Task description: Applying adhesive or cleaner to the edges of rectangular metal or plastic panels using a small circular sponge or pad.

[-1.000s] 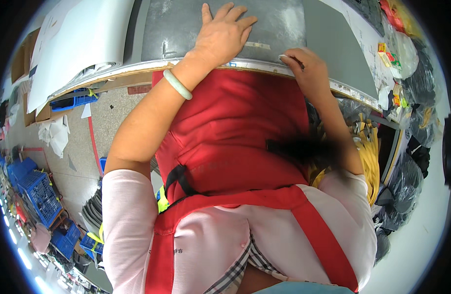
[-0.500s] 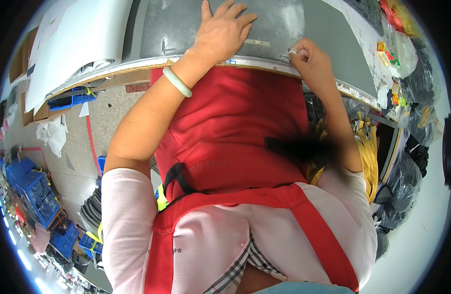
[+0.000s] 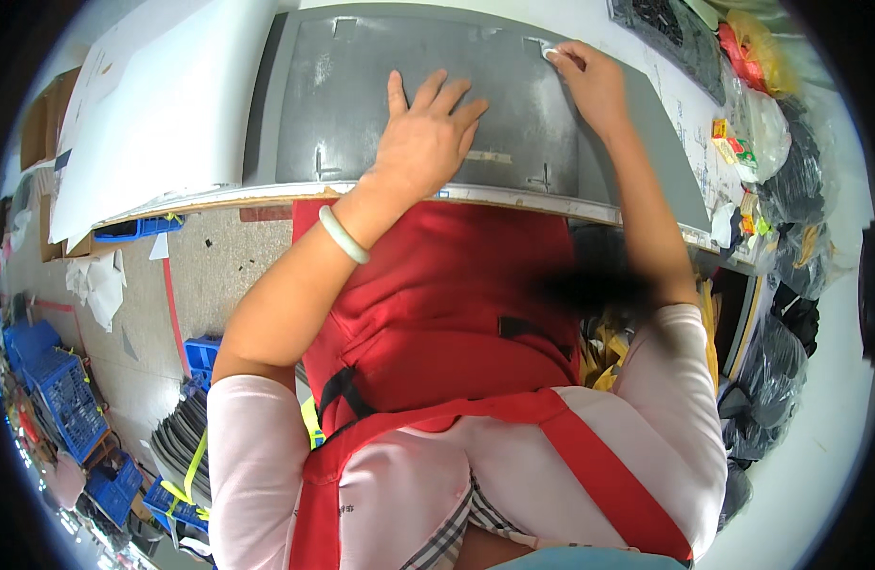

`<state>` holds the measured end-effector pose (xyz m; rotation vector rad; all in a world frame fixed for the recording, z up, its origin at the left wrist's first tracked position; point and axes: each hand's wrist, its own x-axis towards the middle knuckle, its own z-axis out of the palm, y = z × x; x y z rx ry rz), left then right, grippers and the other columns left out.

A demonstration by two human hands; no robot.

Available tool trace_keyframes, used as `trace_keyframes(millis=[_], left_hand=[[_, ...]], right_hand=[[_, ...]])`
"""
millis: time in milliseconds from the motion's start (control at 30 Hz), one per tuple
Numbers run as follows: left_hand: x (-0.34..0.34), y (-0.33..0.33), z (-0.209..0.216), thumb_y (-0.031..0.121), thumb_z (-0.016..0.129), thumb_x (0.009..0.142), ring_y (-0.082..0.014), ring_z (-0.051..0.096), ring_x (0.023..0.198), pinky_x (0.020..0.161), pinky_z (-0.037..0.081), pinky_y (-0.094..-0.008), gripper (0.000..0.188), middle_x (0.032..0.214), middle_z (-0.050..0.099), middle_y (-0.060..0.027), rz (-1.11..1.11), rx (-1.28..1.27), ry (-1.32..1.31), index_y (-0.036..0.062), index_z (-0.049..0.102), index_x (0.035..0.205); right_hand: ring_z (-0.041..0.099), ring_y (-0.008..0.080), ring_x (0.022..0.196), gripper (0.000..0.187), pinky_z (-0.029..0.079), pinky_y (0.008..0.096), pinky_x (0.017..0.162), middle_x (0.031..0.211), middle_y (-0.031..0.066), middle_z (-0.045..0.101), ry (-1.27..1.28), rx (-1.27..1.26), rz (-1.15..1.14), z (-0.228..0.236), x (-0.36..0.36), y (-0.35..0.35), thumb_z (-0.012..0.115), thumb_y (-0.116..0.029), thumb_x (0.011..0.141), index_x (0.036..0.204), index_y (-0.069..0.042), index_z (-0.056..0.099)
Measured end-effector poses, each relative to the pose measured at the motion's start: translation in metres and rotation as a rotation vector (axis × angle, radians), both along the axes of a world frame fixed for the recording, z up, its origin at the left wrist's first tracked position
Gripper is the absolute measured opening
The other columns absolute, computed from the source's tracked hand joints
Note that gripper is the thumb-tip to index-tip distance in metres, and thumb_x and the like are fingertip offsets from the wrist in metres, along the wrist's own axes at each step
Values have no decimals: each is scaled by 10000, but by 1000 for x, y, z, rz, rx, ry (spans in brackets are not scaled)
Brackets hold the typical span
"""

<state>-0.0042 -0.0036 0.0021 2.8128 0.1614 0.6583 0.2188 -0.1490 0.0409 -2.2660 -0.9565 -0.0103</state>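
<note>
A dark grey template board [image 3: 357,104], smudged with white and with angled cut-outs near its corners, lies on a larger grey sheet [image 3: 652,142]. My left hand [image 3: 420,142] rests flat on the middle of the board, fingers spread. At the far right corner, beside a cut-out, my right hand [image 3: 592,87] pinches a small white piece of chalk [image 3: 550,54]. Its tip is at the board; whether it touches the sheet below, I cannot tell.
A large white sheet roll [image 3: 171,104] covers the table's left part. To the right are a dark mesh-like slab [image 3: 667,38], plastic bags [image 3: 765,123] and small colourful packets [image 3: 727,142]. Blue crates [image 3: 72,399] stand on the floor at left.
My right hand has gone from the near right corner to the far right corner of the board, still pinching the chalk. My left hand stays flat on the board.
</note>
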Motion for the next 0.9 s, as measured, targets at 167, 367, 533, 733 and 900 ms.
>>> trace_keyframes(millis=[167, 367, 533, 733, 900], left_hand=[[0, 1, 3, 220, 600, 968, -303, 464, 1351, 1108, 276, -684, 307, 1358, 565, -42, 2, -4, 18, 185, 656, 1269], [1, 1, 2, 222, 609, 962, -297, 458, 1359, 1114, 269, -679, 314, 1360, 562, -40, -6, -16, 15, 187, 655, 1271], [1, 0, 1, 220, 623, 952, -292, 468, 1351, 1111, 279, -675, 306, 1345, 576, -40, 6, -49, -22, 185, 669, 1252], [1, 2, 0, 214, 627, 950, -291, 482, 1336, 1114, 279, -675, 296, 1344, 582, -33, 12, -30, -36, 187, 674, 1241], [3, 1, -2, 242, 605, 963, -278, 460, 1355, 1124, 266, -669, 310, 1357, 571, -24, 23, -16, -5, 201, 655, 1265]], right_hand=[[647, 316, 797, 207, 503, 388, 749, 913, 134, 699, -159, -14, 94, -4, 28, 21, 675, -224, 916, 979, -30, 705], [619, 238, 711, 195, 495, 344, 713, 830, 119, 672, -349, -149, 201, -9, 42, 34, 677, -223, 927, 979, -35, 688], [608, 218, 654, 213, 504, 345, 671, 794, 98, 672, -217, -294, 94, -4, 45, 31, 701, -235, 899, 977, -38, 677], [591, 98, 633, 219, 533, 279, 623, 766, 11, 668, 60, -84, -68, -17, 48, 35, 720, -228, 869, 952, -30, 677], [631, 88, 685, 198, 537, 236, 636, 802, 22, 683, 273, -210, 47, -5, 69, 34, 721, -202, 873, 935, -19, 679]])
